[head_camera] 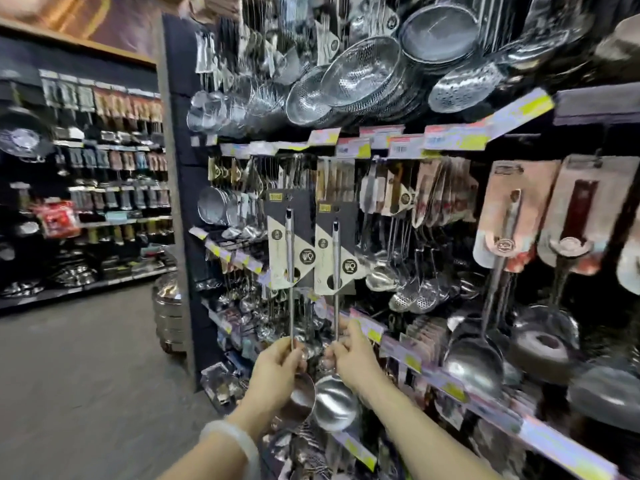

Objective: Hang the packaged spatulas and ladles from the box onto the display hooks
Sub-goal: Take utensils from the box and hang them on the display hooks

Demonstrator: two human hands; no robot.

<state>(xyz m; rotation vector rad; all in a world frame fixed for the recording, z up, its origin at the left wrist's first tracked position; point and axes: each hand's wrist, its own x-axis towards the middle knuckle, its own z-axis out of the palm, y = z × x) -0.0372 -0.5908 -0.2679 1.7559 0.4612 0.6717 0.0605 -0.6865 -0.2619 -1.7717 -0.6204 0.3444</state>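
I hold two packaged steel ladles upright in front of the display. My left hand (277,370) grips the thin handle of the left ladle (290,247) just above its bowl. My right hand (349,355) pinches the handle of the right ladle (336,258), whose shiny bowl (334,403) hangs below my fingers. Each ladle carries a black and cream card around the top of its handle. The cards stand level with a row of hanging utensils (391,202) on display hooks. The box is out of view.
Steel colanders and strainers (363,74) hang overhead. Big ladles on pink cards (512,216) hang to the right. Shelf edges with price tags (446,382) jut out below my right arm. An aisle with grey floor (86,358) opens on the left.
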